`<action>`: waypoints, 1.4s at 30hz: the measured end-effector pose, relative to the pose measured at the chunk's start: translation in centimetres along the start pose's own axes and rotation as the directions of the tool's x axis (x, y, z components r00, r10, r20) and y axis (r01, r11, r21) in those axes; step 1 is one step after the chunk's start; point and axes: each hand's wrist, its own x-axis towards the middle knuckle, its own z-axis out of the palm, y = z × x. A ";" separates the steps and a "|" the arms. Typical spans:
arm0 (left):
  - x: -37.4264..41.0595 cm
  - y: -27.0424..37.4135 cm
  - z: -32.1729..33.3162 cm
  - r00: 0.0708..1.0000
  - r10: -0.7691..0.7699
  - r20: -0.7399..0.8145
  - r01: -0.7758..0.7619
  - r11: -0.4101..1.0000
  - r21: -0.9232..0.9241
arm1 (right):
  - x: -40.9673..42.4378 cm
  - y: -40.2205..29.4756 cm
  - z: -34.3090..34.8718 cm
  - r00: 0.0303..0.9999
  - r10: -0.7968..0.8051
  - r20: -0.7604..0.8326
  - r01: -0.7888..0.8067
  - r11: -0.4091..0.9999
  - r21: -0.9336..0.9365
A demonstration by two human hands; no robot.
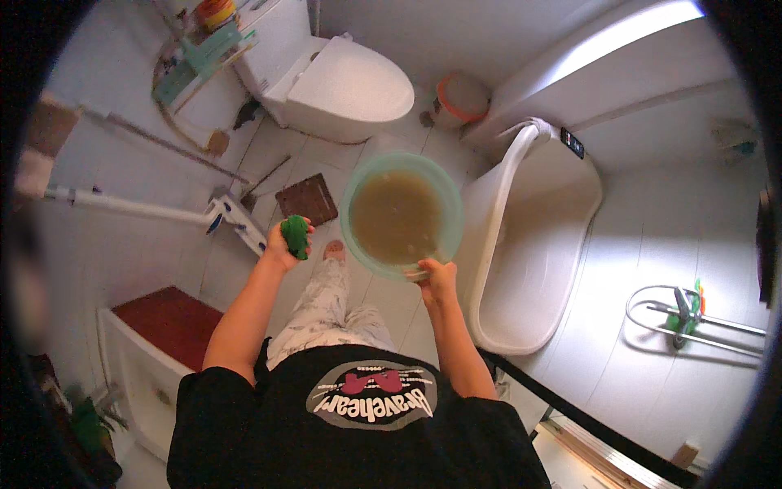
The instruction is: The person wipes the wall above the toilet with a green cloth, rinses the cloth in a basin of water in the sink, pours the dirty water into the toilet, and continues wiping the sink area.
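Observation:
My left hand (pixel 284 244) is closed around a crumpled green cloth (pixel 296 237), palm turned up, to the left of the basin. With my right hand (pixel 441 280) I grip the near rim of a pale green plastic basin (pixel 453 214). Murky brownish water (pixel 397 217) fills much of the basin. Whether anything lies under the water cannot be seen. The basin's underside is hidden, so I cannot tell if it hangs free or rests on something.
A white bathtub (pixel 537 263) stands close on the right, a phone (pixel 572 143) on its rim. Ahead are a toilet (pixel 351 79) and an orange-rimmed bucket (pixel 462 101). A brown square mat (pixel 306 198) and a white mop (pixel 235 220) occupy the left floor, near a red-topped cabinet (pixel 168 324).

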 end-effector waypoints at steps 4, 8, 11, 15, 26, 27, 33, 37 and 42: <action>7.6 1.7 3.8 0.996 -0.071 -0.055 0.076 0.992 0.096 | 5.2 -2.6 -0.3 0.998 0.004 -0.060 -0.002 1.000 0.030; 13.3 2.3 8.6 0.992 -0.072 -0.103 0.085 0.987 0.134 | 9.2 -6.0 0.6 0.997 -0.014 -0.073 0.022 0.994 0.111; 17.7 2.8 11.5 0.990 -0.063 -0.128 0.088 0.976 0.199 | 12.6 -8.1 0.7 0.996 -0.011 -0.089 0.021 0.994 0.108; 23.1 2.5 14.8 0.986 -0.017 -0.167 0.040 0.990 0.135 | 17.2 -9.7 -0.5 0.997 -0.016 -0.077 0.024 0.994 0.105; 37.7 2.0 16.9 0.931 -0.047 -0.362 0.019 0.997 -0.079 | 28.5 -13.0 -2.7 0.995 0.094 -0.036 -0.092 0.994 0.057; 38.8 2.0 16.7 0.922 -0.061 -0.382 0.027 0.995 -0.095 | 29.1 -12.9 -2.7 0.995 0.094 -0.037 -0.092 0.995 0.049; 44.1 1.7 16.3 0.945 -0.037 -0.324 0.019 0.998 -0.059 | 34.1 -10.7 -4.4 0.992 0.069 -0.103 -0.059 0.993 0.098; 46.5 1.8 15.4 0.924 -0.089 -0.371 0.024 0.984 -0.177 | 35.5 -10.8 -3.2 0.990 0.091 -0.108 -0.084 0.994 0.066; 48.1 1.4 14.8 0.898 -0.080 -0.433 -0.057 0.954 -0.294 | 36.8 -10.3 -2.8 0.985 0.122 -0.121 -0.107 0.986 0.129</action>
